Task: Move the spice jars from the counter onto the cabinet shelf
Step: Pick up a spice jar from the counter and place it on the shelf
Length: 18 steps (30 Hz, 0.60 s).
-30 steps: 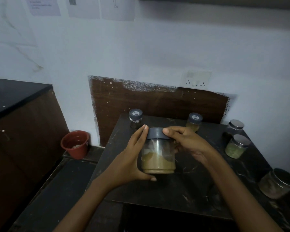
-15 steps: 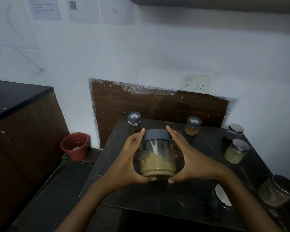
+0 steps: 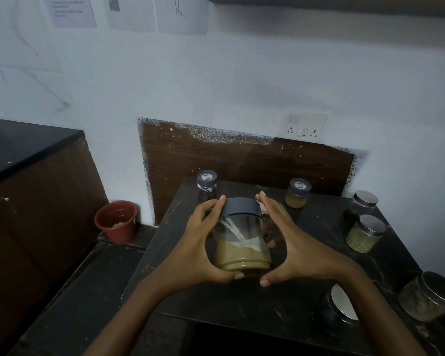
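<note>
Clear jar (image 3: 242, 235), grey lid (image 3: 240, 208), tan powder (image 3: 242, 256), seemingly lifted, left hand (image 3: 197, 245), right hand (image 3: 294, 249) gripping

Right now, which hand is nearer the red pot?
Left. The left hand grips the big jar on the side toward the red pot; the right hand holds its far side.

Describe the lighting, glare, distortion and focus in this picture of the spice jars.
Head view: dim, bluish light, and the black counter swallows most detail. Head view: one glare patch on the steel jar lid at lower right. Head view: wide-angle bowing toward the edges. The large spice jar at centre is sharpest, and the text on the wall papers is blurred.
</note>
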Each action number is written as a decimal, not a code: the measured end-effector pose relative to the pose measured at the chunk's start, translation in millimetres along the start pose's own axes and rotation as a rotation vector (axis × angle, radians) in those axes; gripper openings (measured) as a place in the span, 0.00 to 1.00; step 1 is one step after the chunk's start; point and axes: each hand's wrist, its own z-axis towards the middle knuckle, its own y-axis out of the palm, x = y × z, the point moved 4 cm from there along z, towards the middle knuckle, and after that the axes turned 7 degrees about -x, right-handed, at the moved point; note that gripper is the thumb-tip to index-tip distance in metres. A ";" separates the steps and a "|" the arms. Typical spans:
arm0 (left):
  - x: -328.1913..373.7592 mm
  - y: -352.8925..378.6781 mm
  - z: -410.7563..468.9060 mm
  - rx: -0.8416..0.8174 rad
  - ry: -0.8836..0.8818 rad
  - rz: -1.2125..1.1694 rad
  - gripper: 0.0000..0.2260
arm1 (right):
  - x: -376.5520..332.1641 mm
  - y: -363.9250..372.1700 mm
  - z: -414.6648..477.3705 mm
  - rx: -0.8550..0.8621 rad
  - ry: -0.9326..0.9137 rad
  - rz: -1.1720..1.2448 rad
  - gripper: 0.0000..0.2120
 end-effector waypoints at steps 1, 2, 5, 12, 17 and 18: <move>-0.2 0.2 -0.9 -0.006 -0.002 -0.042 0.54 | 0.7 0.2 -0.6 -0.008 0.003 0.007 0.61; -0.8 0.7 -1.3 -0.021 -0.004 -0.069 0.54 | 0.8 0.8 -0.9 -0.010 0.005 0.011 0.60; -0.3 3.1 -0.5 -0.084 -0.017 -0.048 0.56 | 2.1 2.9 0.1 0.027 -0.001 0.003 0.58; 8.3 3.3 2.8 -0.016 0.021 0.029 0.53 | 0.0 0.9 -3.8 0.035 -0.021 0.008 0.60; 9.1 2.7 -3.1 -0.002 0.006 -0.155 0.53 | 3.7 1.0 -10.1 0.015 -0.004 0.083 0.60; 9.1 2.8 -3.4 -0.018 -0.001 -0.159 0.53 | 3.5 1.6 -10.5 0.025 -0.001 0.092 0.60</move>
